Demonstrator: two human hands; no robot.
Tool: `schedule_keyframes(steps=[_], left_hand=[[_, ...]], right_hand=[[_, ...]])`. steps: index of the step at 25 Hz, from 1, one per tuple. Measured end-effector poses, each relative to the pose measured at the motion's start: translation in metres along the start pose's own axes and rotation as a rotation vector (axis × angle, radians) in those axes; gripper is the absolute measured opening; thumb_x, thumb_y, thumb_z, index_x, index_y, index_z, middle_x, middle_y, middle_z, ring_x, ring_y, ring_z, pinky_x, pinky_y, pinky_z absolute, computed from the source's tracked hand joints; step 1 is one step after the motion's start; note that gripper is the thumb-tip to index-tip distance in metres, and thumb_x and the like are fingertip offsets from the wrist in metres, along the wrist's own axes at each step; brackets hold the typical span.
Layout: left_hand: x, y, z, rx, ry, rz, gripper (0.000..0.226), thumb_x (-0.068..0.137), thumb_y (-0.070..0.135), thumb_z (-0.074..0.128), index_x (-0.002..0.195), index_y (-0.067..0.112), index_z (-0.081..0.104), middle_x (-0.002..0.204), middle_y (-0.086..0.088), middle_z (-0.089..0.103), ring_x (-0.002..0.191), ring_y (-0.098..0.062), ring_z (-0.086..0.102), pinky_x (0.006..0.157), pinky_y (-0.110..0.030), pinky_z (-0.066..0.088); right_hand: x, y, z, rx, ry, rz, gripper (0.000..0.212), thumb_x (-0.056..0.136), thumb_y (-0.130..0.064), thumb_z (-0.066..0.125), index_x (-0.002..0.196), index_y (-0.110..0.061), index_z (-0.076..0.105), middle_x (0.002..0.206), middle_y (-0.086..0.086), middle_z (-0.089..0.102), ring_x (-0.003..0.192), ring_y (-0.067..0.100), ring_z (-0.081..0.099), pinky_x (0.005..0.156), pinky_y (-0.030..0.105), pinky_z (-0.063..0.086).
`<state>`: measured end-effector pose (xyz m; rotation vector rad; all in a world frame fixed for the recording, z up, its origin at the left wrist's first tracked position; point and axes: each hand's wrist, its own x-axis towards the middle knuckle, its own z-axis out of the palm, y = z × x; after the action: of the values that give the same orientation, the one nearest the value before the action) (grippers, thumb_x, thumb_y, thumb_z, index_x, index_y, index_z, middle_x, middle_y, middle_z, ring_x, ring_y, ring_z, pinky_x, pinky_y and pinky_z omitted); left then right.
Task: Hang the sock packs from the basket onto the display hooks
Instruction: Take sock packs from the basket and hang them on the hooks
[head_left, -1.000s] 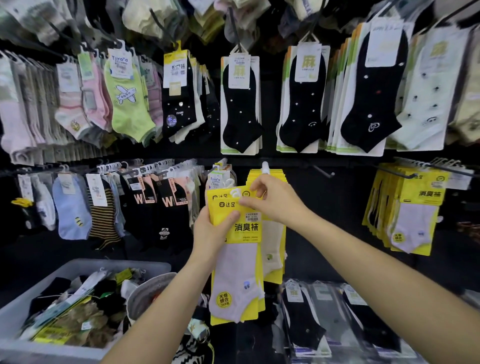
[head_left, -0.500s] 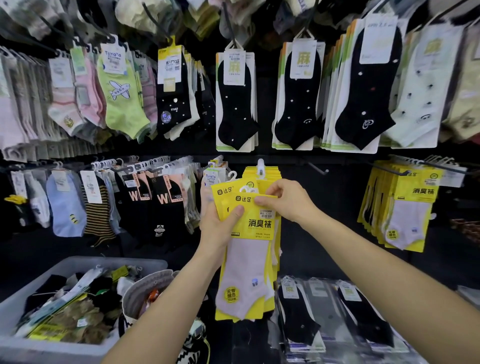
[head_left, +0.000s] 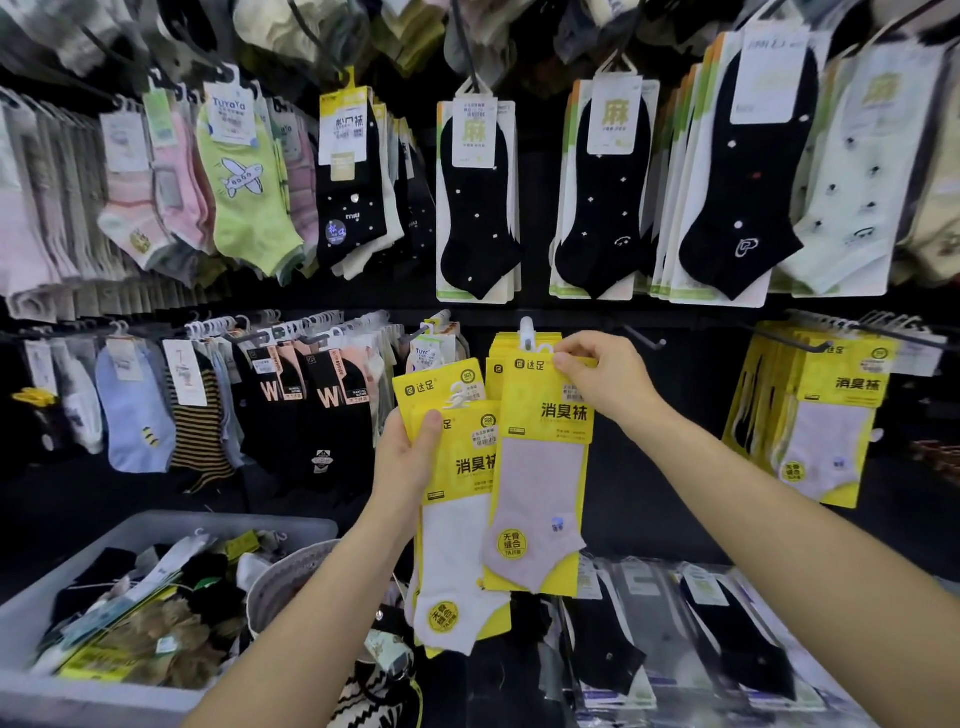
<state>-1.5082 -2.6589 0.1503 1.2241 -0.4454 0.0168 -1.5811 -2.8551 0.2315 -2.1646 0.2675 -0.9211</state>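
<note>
We logged the right hand (head_left: 602, 382) pinching the top right corner of a yellow sock pack (head_left: 540, 488), fingers curled over the card edge. That pack hung upright in front of a stack of matching yellow packs (head_left: 501, 345), with its top at the white tip of the display hook (head_left: 526, 332) (we could not tell if its hanger was actually threaded on). The left hand (head_left: 410, 457) gripped two more packs (head_left: 457, 525), thumb pressed across the front card and fingers wrapped behind. They were fanned, one card top sticking up behind the other, and sat just left of the hook pack, overlapping its edge.

We marked the basket (head_left: 234, 522) low on the left, a grey bin holding a jumble of mixed sock packs, well apart from both hands. A round fabric tub (head_left: 283, 577) sat against its right side.

We also noted more yellow packs (head_left: 831, 415) on a hook to the right, black dotted socks (head_left: 478, 208) on the row above, and a green plane sock (head_left: 244, 192) upper left.
</note>
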Motion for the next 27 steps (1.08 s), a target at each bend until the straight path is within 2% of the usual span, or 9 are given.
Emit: schedule_keyframes(steps=[4,8,11,13,15,18,21,24,27], left_hand=[[0.000,-0.002,-0.007,0.030,0.036,-0.007,0.006,0.095,0.021,0.051,0.095,0.025,0.055,0.106,-0.008,0.067,0.091,-0.026,0.068,0.077,-0.045,0.056],[0.001,-0.005,-0.014,0.049,0.046,-0.005,0.007,0.095,0.022,0.052,0.095,0.027,0.055,0.101,-0.002,0.068,0.086,-0.021,0.069,0.069,-0.039,0.057],[0.001,-0.007,-0.018,0.046,0.051,0.000,0.007,0.095,0.022,0.052,0.094,0.028,0.055,0.094,0.005,0.070,0.077,-0.012,0.071,0.058,-0.028,0.057],[0.001,-0.007,-0.020,0.042,0.049,-0.005,0.007,0.095,0.023,0.052,0.094,0.028,0.055,0.091,0.007,0.070,0.074,-0.009,0.071,0.056,-0.027,0.056],[0.001,-0.006,-0.020,0.038,0.050,-0.004,0.007,0.095,0.023,0.052,0.094,0.028,0.055,0.088,0.008,0.071,0.073,-0.009,0.071,0.055,-0.026,0.056],[0.000,-0.004,-0.021,0.024,0.049,0.004,0.007,0.094,0.022,0.052,0.094,0.028,0.056,0.084,0.009,0.072,0.074,-0.011,0.071,0.056,-0.027,0.057],[-0.001,-0.003,-0.021,0.034,0.060,-0.013,0.007,0.095,0.022,0.052,0.094,0.028,0.055,0.095,0.003,0.070,0.085,-0.020,0.070,0.070,-0.040,0.058],[-0.002,0.001,-0.021,0.066,0.072,-0.014,0.005,0.095,0.024,0.052,0.094,0.028,0.055,0.102,-0.003,0.068,0.092,-0.026,0.068,0.079,-0.049,0.056],[-0.003,0.007,-0.022,0.133,0.096,0.036,0.003,0.093,0.025,0.054,0.093,0.028,0.055,0.108,-0.008,0.067,0.095,-0.027,0.067,0.081,-0.050,0.055]], right_hand=[[0.010,-0.005,0.007,-0.023,0.031,0.004,0.011,0.088,-0.026,0.061,0.094,-0.021,0.069,0.096,-0.009,0.062,0.093,0.009,0.053,0.077,0.028,0.043],[0.012,-0.005,0.011,-0.050,0.041,0.021,0.007,0.087,-0.028,0.061,0.089,-0.024,0.067,0.095,-0.011,0.060,0.091,0.010,0.054,0.074,0.030,0.044],[0.009,-0.007,0.012,0.067,0.060,0.028,0.008,0.085,-0.027,0.062,0.077,-0.028,0.064,0.082,-0.012,0.062,0.076,0.008,0.058,0.067,0.026,0.046],[0.005,-0.010,0.011,0.112,0.076,-0.005,0.015,0.085,-0.028,0.061,0.071,-0.034,0.062,0.074,-0.013,0.062,0.063,0.003,0.057,0.060,0.022,0.045],[0.004,-0.013,0.012,0.078,0.067,-0.033,0.016,0.086,-0.031,0.061,0.071,-0.036,0.061,0.072,-0.013,0.062,0.059,0.001,0.056,0.059,0.021,0.044],[0.008,-0.016,0.014,-0.014,0.035,0.003,0.013,0.086,-0.033,0.060,0.073,-0.034,0.061,0.072,-0.016,0.060,0.070,0.005,0.057,0.077,0.032,0.049],[0.008,-0.016,0.015,-0.104,0.006,0.050,0.012,0.087,-0.034,0.058,0.077,-0.032,0.062,0.080,-0.016,0.060,0.093,0.015,0.058,0.095,0.046,0.043],[0.003,-0.013,0.018,-0.211,0.005,-0.004,0.014,0.087,-0.035,0.059,0.085,-0.026,0.070,0.099,-0.008,0.065,0.109,0.019,0.054,0.097,0.048,0.041],[0.001,-0.010,0.018,-0.220,0.022,-0.026,0.019,0.086,-0.035,0.062,0.098,-0.023,0.071,0.112,0.000,0.061,0.113,0.021,0.051,0.096,0.048,0.041]])
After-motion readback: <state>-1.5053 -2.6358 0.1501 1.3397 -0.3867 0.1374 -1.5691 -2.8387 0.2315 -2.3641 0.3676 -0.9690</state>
